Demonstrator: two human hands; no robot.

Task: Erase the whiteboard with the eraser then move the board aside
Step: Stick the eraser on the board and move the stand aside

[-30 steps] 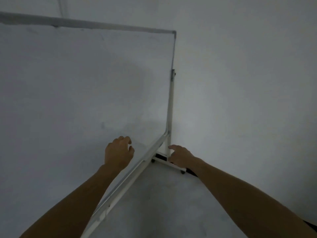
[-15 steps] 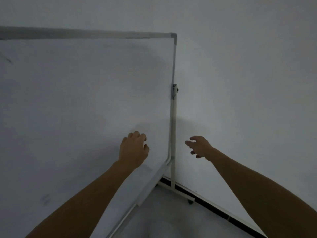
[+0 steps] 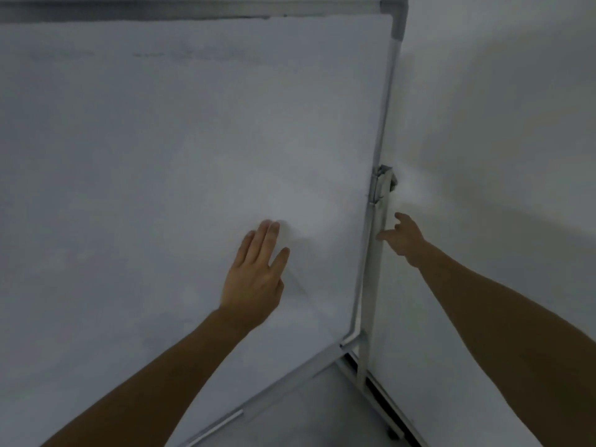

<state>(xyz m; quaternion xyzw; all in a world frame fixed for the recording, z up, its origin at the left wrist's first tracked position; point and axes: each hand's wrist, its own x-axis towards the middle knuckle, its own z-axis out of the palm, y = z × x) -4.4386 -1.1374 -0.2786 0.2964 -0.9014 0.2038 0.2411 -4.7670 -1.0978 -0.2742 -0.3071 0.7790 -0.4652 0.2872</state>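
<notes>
**Two grips at the board**

My left grip (image 3: pixel 254 279) lies flat on the whiteboard (image 3: pixel 161 156), fingers straight, holding nothing. The board spreads all around it. My right grip (image 3: pixel 403 237) is loose and empty, fingertips by the stand post (image 3: pixel 371 285) just left of it.

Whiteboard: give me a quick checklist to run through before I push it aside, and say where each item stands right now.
1. Board wiped: the whiteboard looks mostly clean, with faint smears near the top. Cannot tell.
2. Left hand flat on the board: ok.
3. Right hand gripping the stand post: not ok, its fingers only reach toward it.
4. Hands free of the eraser: ok, neither holds anything.
5. Wheel free to roll: cannot tell.
6. Room on the right: not ok, the wall is close beside the post.
</notes>
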